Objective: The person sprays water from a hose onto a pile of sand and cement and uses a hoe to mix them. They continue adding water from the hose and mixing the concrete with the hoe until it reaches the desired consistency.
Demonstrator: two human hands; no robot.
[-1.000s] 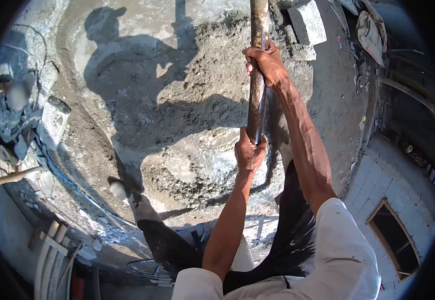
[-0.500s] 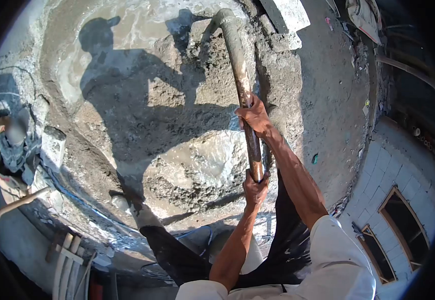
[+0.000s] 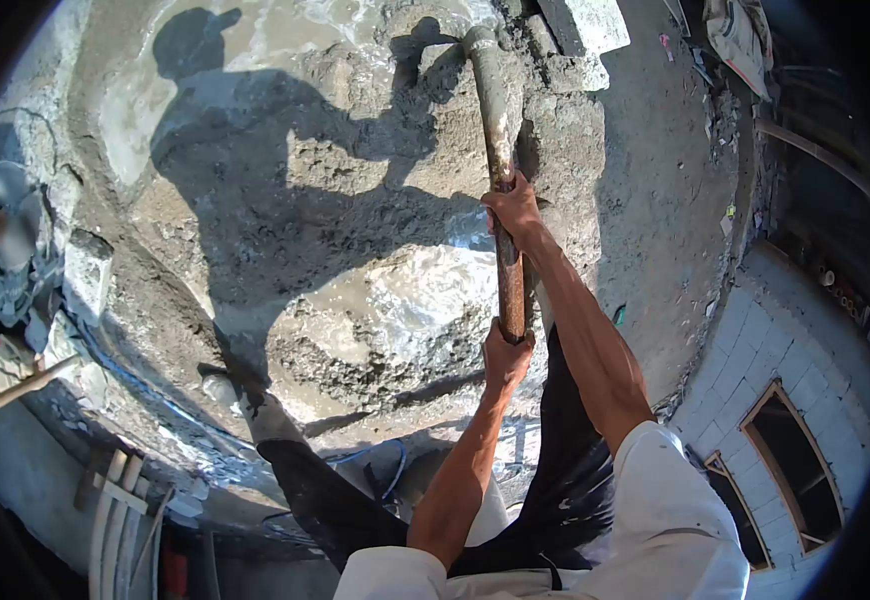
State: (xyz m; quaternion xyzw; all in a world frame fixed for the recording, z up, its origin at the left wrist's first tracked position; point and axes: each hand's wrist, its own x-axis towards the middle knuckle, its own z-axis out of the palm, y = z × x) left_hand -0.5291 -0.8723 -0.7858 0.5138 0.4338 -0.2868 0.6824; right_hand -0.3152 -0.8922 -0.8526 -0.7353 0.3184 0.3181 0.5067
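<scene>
A long handle (image 3: 511, 290), brown near my hands and crusted with grey mortar higher up, runs upward from my lap side. My left hand (image 3: 508, 357) is wrapped round its lower end. Higher on the same handle, my right hand (image 3: 515, 207) is closed round it. The handle's far end, near the top of the view, reaches the wet grey mix (image 3: 335, 200); the tool's head cannot be made out there. Watery mix (image 3: 425, 290) glistens left of the handle, and my shadow falls across the heap.
Broken concrete blocks (image 3: 595, 25) lie at the top. A person (image 3: 15, 270) is at the far left, near a wooden handle (image 3: 25, 392) and a rough block (image 3: 87, 275). Wooden slats (image 3: 120, 520) stand at lower left; a block wall (image 3: 740, 370) is at right.
The handle's far end has shifted slightly right and down. Both my hands have moved a little upward in view, still holding it. The surroundings have shifted slightly left.
</scene>
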